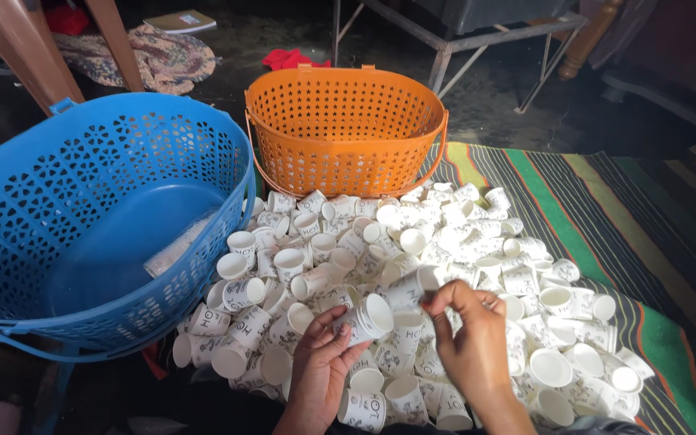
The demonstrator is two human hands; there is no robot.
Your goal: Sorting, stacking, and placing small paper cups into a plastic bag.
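Head view, looking down at both hands over a heap of small white paper cups (412, 266) with dark print, spread on a striped woven mat (606, 217) in green, orange, black and white. The left hand (322, 364) curls its fingers around one paper cup (366, 317) lying on its side, open mouth turned toward the right and toward the camera. The right hand (470, 334) pinches a second cup (414, 287) by its rim between thumb and fingertips; this cup is tilted, just above and beside the left-hand cup, and whether the two touch cannot be told. Both held cups sit over the near middle of the heap, whose cups lie at all angles, some upright, some on their sides. To the left, tipped toward the heap, stands a large blue perforated plastic basket (50, 193) with a clear plastic wrapper (177, 248) on its floor; its rim touches the nearest cups. Behind the heap stands an orange perforated basket (346, 133) with its handle folded down. Farther back are a braided rug (151, 55), a red cloth (290, 58) and metal furniture legs (453, 48) on a dark floor.
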